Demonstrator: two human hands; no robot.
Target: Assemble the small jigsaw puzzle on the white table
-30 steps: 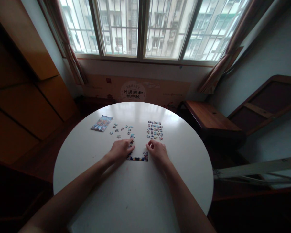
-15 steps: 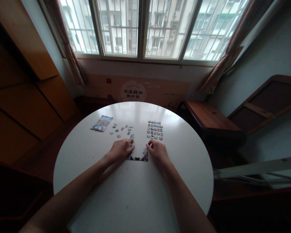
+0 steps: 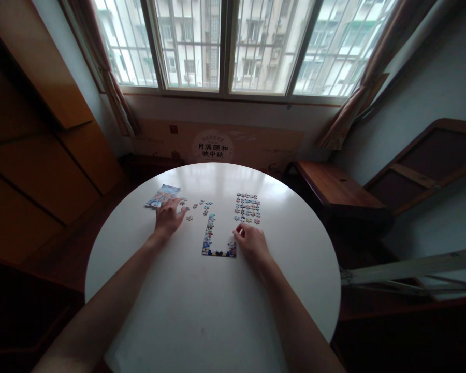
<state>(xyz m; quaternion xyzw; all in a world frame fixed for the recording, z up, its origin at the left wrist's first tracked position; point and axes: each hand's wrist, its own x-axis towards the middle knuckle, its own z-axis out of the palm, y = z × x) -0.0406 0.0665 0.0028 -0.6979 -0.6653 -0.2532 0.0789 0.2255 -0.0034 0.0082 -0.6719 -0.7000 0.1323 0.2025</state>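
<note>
On the round white table (image 3: 217, 311) lies a part-built jigsaw (image 3: 212, 239), an L of joined edge pieces. My left hand (image 3: 168, 216) lies far left of it, fingers stretched over the loose pieces (image 3: 196, 206), between them and a picture card (image 3: 163, 196). Whether a piece is under its fingertips is hidden. My right hand (image 3: 251, 241) rests curled beside the jigsaw's right end, fingers bent together, just below a neat grid of sorted pieces (image 3: 247, 208).
A low wooden bench (image 3: 334, 189) stands right of the table, a slanted wooden frame (image 3: 431, 166) behind it. Wooden cabinets (image 3: 34, 155) fill the left side. A barred window (image 3: 233, 46) with curtains faces me above a printed cardboard panel (image 3: 213, 145).
My left hand has left the jigsaw's left column and reached up and left to the loose pieces near the card, which uncovers the column. My right hand stays put.
</note>
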